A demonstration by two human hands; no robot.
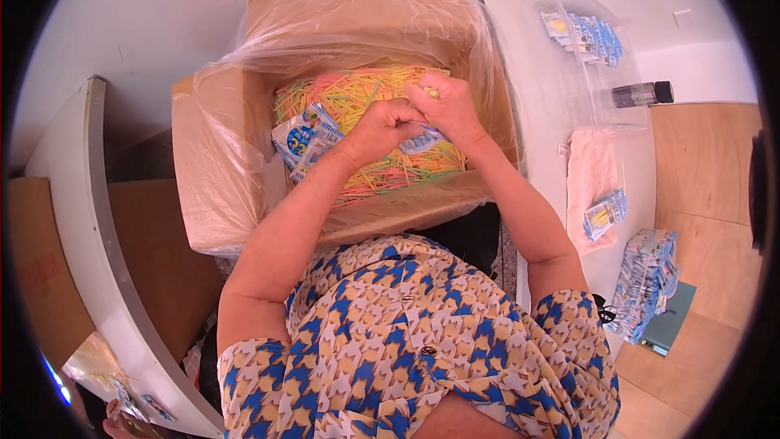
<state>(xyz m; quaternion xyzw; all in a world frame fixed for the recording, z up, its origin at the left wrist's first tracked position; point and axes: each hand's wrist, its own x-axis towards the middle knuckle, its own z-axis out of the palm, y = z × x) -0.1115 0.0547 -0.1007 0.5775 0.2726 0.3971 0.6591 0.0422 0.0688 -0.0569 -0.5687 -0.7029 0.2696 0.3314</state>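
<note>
Both hands are over a cardboard box [219,146] lined with clear plastic, which holds a heap of thin yellow, pink and green sticks [333,85]. My left hand [380,126] pinches the edge of a small blue-and-white packet [421,141], partly hidden beneath the fingers. Curled above the packet, my right hand [448,107] grips a small bunch of sticks [431,93], pale ends showing at the thumb. The two hands nearly touch. On the sticks to their left lie several more blue-and-white packets [302,140].
On the white table at right are a clear bin [581,73] of packets, a dark bottle [638,95], a pink cloth [587,167] bearing a packet [605,213], and a packet stack [644,284]. At left, a white panel edge [122,276]; another person's hand [122,421] shows lower left.
</note>
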